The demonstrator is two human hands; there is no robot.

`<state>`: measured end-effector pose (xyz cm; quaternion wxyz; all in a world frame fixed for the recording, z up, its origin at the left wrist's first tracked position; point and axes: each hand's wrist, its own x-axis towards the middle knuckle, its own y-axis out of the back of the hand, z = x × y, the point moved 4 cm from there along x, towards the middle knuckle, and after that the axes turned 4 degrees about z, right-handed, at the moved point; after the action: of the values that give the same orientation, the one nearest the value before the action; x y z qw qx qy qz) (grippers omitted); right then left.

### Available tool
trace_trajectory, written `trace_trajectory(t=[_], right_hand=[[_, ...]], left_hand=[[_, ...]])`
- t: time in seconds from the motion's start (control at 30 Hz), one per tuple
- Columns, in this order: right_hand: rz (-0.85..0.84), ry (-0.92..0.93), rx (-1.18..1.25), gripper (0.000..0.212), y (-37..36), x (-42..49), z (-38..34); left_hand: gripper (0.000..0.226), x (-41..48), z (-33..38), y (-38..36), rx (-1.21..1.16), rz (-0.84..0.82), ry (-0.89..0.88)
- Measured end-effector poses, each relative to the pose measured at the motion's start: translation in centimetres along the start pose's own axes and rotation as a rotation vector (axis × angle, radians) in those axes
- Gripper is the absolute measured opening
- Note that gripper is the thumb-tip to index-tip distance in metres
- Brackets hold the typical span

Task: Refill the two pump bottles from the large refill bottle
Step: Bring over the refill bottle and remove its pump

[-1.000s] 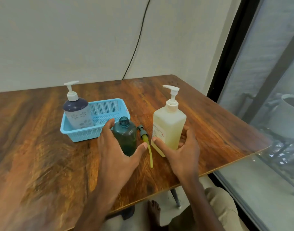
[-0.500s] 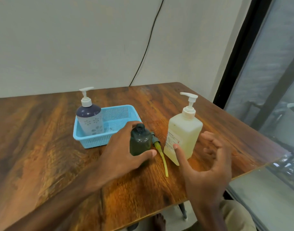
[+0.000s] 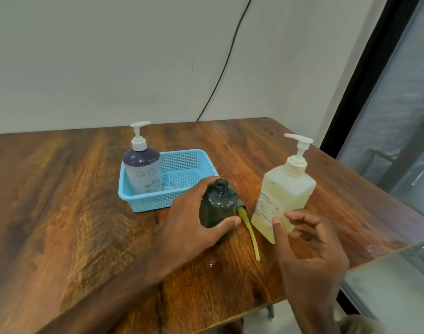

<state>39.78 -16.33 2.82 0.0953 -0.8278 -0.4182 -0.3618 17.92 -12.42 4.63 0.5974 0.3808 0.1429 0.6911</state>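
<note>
head view: left hand (image 3: 194, 220) grips the uncapped green bottle (image 3: 218, 203), likely steadying it; relaxed, empty right hand (image 3: 309, 249) hovers at five o'clock of the refill bottle (image 3: 288, 191).

pump bottle (image 3: 143, 173) in basket (image 3: 158, 204) | uncapped bottle (image 3: 218, 203) before basket | refill bottle (image 3: 288, 189) right

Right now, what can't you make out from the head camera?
Head view:
Fill level of green bottle: dark wall, left hand covers it.
Head of removed pump: behind green bottle; only tube shows.
Label of refill bottle: print too small.
Whether right hand touches refill bottle.
</note>
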Motion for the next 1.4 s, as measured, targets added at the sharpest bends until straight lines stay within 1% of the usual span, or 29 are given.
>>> trace_trajectory(t=[0.07, 0.13, 0.2, 0.23, 0.33, 0.37, 0.43, 0.5, 0.6, 0.7, 0.77, 0.83, 0.93, 1.0, 1.1, 1.17, 1.27, 1.4], right_hand=[[0.039, -0.068, 0.004, 0.032, 0.3, 0.3, 0.5], [0.06, -0.126, 0.029, 0.044, 0.8, 1.0, 0.8], [0.051, -0.158, 0.069, 0.055, 1.1, 1.9, 0.7], [0.034, -0.159, 0.084, 0.059, 1.1, 2.5, 0.7], [-0.075, -0.14, 0.077, 0.076, 0.6, 4.2, 0.8], [-0.119, -0.142, 0.063, 0.082, 0.4, 4.7, 1.0], [-0.192, -0.155, 0.049, 0.089, 0.1, 5.5, 1.4], [-0.227, -0.154, 0.076, 0.084, 0.1, 6.1, 1.7], [-0.257, -0.154, 0.097, 0.08, 0.4, 6.8, 1.9], [-0.232, -0.132, 0.084, 0.079, 0.8, 7.1, 1.9], [-0.19, -0.115, 0.076, 0.078, 1.1, 7.1, 1.7], [-0.185, -0.106, 0.055, 0.079, 1.3, 7.1, 1.5], [-0.275, -0.111, 0.051, 0.076, 2.0, 8.2, 1.5], [-0.31, -0.087, 0.048, 0.064, 2.7, 9.5, 1.1], [-0.285, -0.074, 0.062, 0.048, 2.6, 11.5, 0.0], [-0.259, -0.069, 0.058, 0.045, 1.3, 12.5, -0.7], [-0.221, -0.068, 0.018, 0.037, -0.3, 13.4, -0.6], [-0.211, -0.047, 0.009, 0.036, -0.6, 13.5, -0.2]], left_hand=[[0.095, -0.2, 0.0, 0.0, -0.002, 0.003, 0.013], [0.108, -0.6, 0.2, -0.2, 0.013, -0.002, 0.045], [0.117, -1.2, 0.9, 0.0, 0.032, 0.053, 0.046], [0.116, -1.6, 1.6, 0.2, 0.041, 0.123, -0.002], [0.094, -3.3, 5.0, 0.6, 0.037, 0.36, -0.253], [0.089, -3.8, 6.3, 0.3, 0.018, 0.389, -0.332], [0.083, -4.4, 8.3, -1.1, -0.027, 0.366, -0.431], [0.087, -4.0, 9.1, -2.9, -0.051, 0.291, -0.402], [0.11, -2.3, 9.1, -5.4, -0.059, 0.171, -0.227], [0.118, -0.4, 8.8, -7.5, -0.119, 0.073, -0.164], [0.119, 0.8, 8.9, -8.3, -0.141, 0.049, -0.165], [0.114, 2.0, 8.9, -9.0, -0.143, 0.047, -0.184], [0.101, 3.8, 8.4, -9.5, -0.191, 0.047, -0.2], [0.098, 4.4, 8.2, -9.7, -0.198, 0.029, -0.192], [0.097, 4.5, 7.9, -10.5, -0.228, 0.045, -0.164], [0.101, 4.7, 7.9, -11.2, -0.269, 0.059, -0.142], [0.11, 5.3, 7.8, -12.0, -0.311, 0.037, -0.121], [0.108, 6.0, 7.4, -12.2, -0.363, 0.013, -0.134]])
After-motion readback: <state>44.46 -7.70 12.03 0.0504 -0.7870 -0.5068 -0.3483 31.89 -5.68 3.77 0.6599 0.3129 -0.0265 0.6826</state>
